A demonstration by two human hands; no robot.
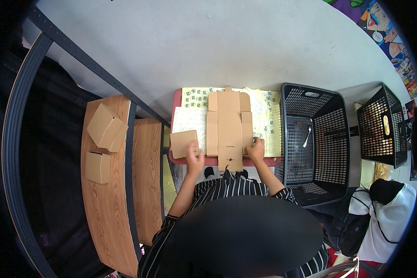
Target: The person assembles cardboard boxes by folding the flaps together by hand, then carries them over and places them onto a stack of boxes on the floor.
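An unfolded brown cardboard box [229, 120], creased and with its flaps spread, lies flat on the table in front of me. Its near end, with a slot and a small hole, reaches over the table's front edge. My right hand [256, 149] has its fingers curled at the right edge of this box, near a lower side flap. At the left lies a smaller square cardboard box [184, 144], slightly turned. My left hand [194, 157] overlaps its right edge; motion blurs the fingers, so their grip is unclear.
Yellow and white printed sheets [194, 96] cover the red-edged table [177, 99]. A black plastic crate [329, 139] with a spoon [307, 136] inside stands at the right, a smaller black basket [380, 125] beyond it. Folded cardboard boxes [98, 167] sit on the wooden shelf [102, 217] at the left.
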